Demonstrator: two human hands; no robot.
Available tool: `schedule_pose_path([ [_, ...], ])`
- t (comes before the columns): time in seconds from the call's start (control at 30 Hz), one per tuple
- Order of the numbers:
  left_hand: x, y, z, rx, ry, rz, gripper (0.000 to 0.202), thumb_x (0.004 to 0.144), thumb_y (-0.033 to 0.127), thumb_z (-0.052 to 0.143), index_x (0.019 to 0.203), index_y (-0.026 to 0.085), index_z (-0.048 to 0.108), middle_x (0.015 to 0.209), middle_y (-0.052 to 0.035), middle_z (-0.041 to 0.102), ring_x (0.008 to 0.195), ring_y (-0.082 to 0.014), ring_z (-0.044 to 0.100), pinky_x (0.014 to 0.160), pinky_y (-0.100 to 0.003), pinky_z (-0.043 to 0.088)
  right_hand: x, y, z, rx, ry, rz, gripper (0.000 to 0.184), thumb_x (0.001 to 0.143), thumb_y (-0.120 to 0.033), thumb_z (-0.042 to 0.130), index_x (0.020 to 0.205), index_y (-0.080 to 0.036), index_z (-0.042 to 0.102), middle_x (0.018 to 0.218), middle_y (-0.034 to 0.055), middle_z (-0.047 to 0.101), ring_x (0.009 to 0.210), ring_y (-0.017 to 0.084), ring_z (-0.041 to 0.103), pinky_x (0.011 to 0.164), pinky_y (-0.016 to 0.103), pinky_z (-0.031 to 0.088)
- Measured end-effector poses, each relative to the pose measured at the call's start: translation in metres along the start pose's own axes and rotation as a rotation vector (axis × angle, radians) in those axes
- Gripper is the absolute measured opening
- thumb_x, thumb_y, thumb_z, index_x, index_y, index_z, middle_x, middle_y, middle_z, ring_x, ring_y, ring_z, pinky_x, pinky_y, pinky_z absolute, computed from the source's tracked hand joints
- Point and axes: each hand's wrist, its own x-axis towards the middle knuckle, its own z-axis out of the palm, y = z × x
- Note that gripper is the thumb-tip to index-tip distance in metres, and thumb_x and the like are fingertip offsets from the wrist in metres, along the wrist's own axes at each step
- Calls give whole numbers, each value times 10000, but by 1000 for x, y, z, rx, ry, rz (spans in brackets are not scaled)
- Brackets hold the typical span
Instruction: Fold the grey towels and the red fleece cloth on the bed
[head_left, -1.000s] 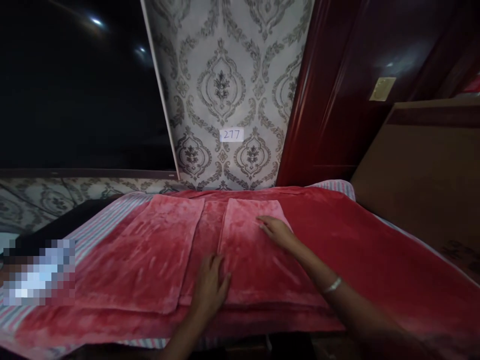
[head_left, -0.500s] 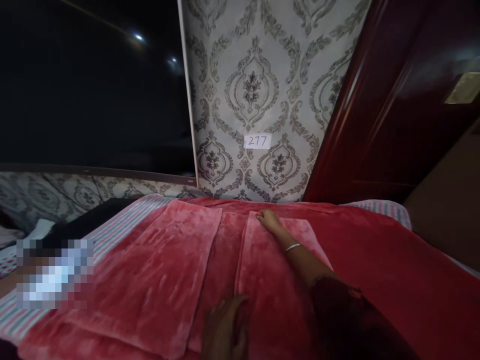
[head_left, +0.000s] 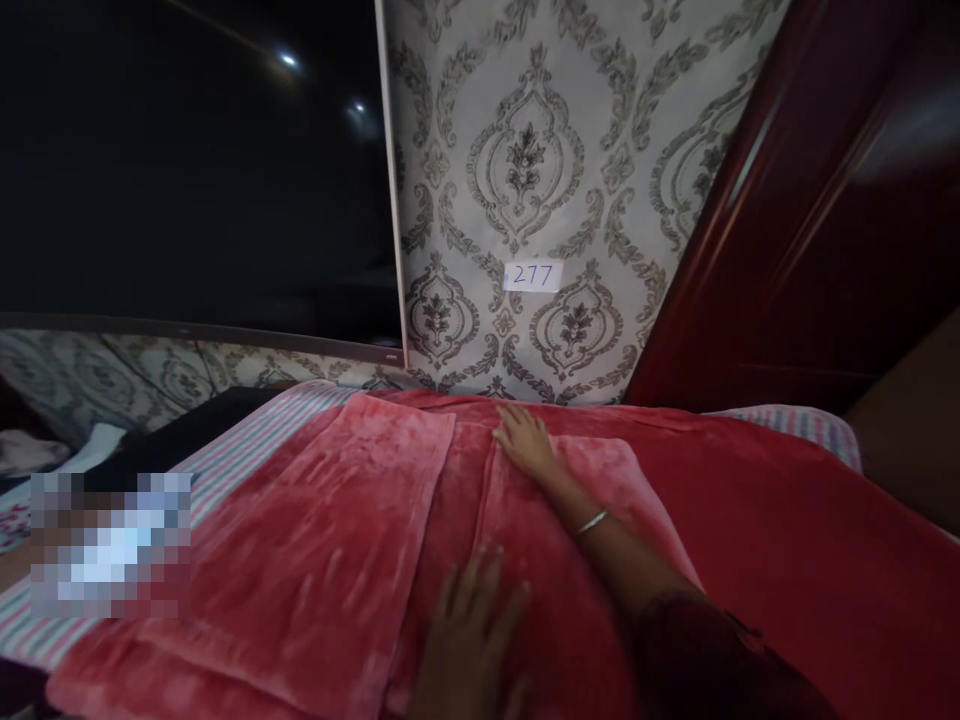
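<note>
A red plush blanket (head_left: 787, 540) covers the bed. Two folded flaps lie on it: a left flap (head_left: 330, 560) and a right flap (head_left: 555, 560). My right hand (head_left: 525, 438) lies flat, fingers spread, on the far left corner of the right flap; a silver bangle (head_left: 592, 521) circles the wrist. My left hand (head_left: 469, 640) rests flat with fingers apart on the near left edge of the same flap, close to the bottom of the view. Neither hand grips the fabric.
A striped sheet (head_left: 247, 440) shows under the blanket at the left and far right. Patterned wallpaper with a "277" label (head_left: 533, 276) stands behind the bed. A dark window or screen (head_left: 195, 180) fills the left; a dark red wooden door (head_left: 810, 220) stands at the right.
My right hand slid from the middle of the right flap up to its far left corner. The left hand shifted slightly right along the near edge. The camera moved closer and to the left.
</note>
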Motion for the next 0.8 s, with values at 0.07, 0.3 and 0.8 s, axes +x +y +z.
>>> schedule_pose_path([
  [0.07, 2, 3, 13, 3, -130, 111, 838, 726, 357, 742, 1496, 367, 412, 1572, -105, 394, 1407, -398, 403, 1055, -624, 434, -10, -8, 8, -39, -57, -103, 551, 995, -397, 452, 1515, -220, 406, 1585, 123, 358, 1468, 288, 284, 1173, 533, 210],
  [0.3, -13, -2, 6, -10, -122, 142, 650, 792, 301, 677, 1418, 348, 512, 1500, -68, 505, 1363, -319, 476, 1089, -528, 427, -21, -26, 13, 110, -129, -77, 435, 932, -282, 565, 1355, -180, 585, 1512, 149, 462, 1448, 320, 320, 1175, 577, 200],
  [0.8, -51, -60, -37, 391, -51, -370, 616, 810, -34, 421, 1339, 209, 623, 1328, -150, 621, 1213, -296, 580, 976, -445, 477, 27, -114, 64, 567, -75, 84, 524, 811, -157, 632, 1331, -197, 587, 1053, 68, 739, 848, 188, 708, 775, 278, 575],
])
